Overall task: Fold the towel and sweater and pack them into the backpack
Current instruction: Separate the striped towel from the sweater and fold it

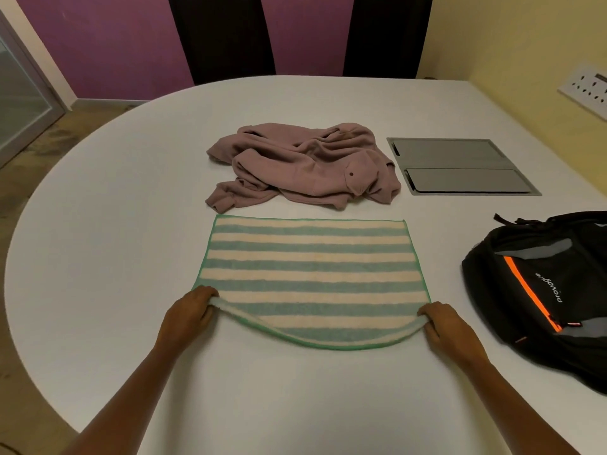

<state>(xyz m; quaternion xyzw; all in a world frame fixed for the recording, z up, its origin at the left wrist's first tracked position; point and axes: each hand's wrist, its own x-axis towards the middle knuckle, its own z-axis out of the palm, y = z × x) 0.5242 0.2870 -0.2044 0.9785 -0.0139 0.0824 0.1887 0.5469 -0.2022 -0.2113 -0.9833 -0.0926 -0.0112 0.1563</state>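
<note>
Pinching near corners of the towel [312,267], left grip [189,315] and right grip [450,326] hold them raised. Uneven pull likely skews the fold; a corner could slip.

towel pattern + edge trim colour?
Flat striped towel: horizontal stripes alternating pale teal and cream, with green edge trim. Head view, the only one, shows it.

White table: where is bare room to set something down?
The white oval table is bare left of the striped, green-edged towel and crumpled mauve sweater, and along its near edge. Crowded on the right: black backpack with orange stripe and grey metal hatch. Left hand and right hand pinch the towel's near corners.
</note>
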